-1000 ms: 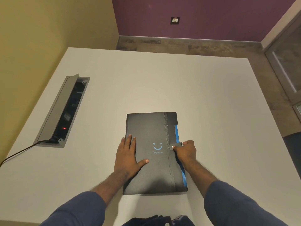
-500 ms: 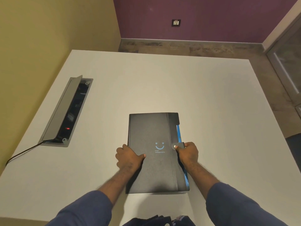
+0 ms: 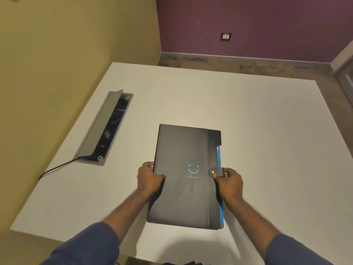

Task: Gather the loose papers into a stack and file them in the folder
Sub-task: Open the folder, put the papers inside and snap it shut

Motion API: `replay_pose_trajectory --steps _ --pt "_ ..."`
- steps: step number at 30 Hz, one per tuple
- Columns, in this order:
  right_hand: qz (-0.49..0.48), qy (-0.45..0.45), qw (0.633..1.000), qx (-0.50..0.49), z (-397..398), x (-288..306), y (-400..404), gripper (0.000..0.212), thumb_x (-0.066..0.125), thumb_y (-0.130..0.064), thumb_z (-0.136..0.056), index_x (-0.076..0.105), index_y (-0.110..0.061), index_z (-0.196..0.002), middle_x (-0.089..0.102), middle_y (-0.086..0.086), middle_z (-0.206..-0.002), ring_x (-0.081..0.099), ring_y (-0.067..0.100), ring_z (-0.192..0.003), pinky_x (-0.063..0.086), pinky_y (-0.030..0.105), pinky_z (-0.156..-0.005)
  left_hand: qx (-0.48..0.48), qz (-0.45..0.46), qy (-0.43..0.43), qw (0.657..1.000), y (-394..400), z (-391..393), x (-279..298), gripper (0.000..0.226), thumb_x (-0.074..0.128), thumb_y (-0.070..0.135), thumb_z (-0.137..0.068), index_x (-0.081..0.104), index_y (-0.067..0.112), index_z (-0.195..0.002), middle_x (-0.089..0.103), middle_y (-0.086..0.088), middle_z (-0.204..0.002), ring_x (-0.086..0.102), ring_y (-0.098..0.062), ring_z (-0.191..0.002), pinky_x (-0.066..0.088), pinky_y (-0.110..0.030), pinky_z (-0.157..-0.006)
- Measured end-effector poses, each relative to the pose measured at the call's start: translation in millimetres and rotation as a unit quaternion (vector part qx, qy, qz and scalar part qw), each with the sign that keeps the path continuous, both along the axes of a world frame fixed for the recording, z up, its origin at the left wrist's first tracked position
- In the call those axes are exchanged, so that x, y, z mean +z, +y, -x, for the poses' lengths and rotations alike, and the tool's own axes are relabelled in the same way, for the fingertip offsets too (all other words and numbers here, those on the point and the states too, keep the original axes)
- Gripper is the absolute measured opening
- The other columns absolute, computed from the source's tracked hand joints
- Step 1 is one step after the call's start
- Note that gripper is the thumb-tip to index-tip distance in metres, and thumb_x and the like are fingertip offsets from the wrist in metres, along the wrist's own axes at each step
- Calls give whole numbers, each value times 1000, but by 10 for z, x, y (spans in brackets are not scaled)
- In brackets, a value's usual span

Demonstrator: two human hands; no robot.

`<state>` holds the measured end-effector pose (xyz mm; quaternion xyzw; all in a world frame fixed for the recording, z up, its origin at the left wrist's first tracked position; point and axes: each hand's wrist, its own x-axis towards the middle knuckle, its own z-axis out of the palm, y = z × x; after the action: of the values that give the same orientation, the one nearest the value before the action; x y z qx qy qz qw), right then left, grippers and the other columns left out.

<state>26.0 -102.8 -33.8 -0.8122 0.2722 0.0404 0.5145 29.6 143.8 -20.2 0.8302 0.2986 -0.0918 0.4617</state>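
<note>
The black folder (image 3: 183, 175) lies shut on the table (image 3: 267, 140), no loose papers visible. The left hand (image 3: 150, 178) grips its spine edge; the right hand (image 3: 228, 181) pinches the strap (image 3: 216, 172). Press the snap squarely while the left hand steadies the folder.

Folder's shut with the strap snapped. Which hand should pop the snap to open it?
Right. The right hand already pinches the strap tab at the folder's right edge, thumb by the snap. The left hand grips the spine edge, far from the clasp, and is better placed to steady it.
</note>
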Motion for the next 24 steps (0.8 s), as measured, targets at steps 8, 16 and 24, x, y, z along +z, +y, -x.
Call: replay_pose_trajectory --steps 8,16,24 --pt "-34 -17 998 54 -215 122 693 22 78 -28 -77 71 -13 -92 71 0 -82 66 20 -77 48 29 -70 22 -28 -29 999 805 -157 155 60 84 8 -75 57 4 -128 63 -14 -126 62 -29 -110 50 -36 -97" --pt "-19 19 990 139 -259 63 1433 18 72 -19 -81 69 -10 -96 66 -2 -80 62 18 -75 44 25 -68 60 -22 39 997 1566 -207 -51 65 80 1 -78 50 4 -136 59 -17 -134 57 -33 -122 48 -40 -101" --pt "3 77 973 217 -213 -21 1729 11 62 -12 -81 66 -13 -91 65 -2 -83 60 19 -77 41 24 -64 64 -22 70 995 1896 -231 -264 63 75 -7 -78 52 0 -136 59 -20 -135 57 -37 -122 47 -43 -106"
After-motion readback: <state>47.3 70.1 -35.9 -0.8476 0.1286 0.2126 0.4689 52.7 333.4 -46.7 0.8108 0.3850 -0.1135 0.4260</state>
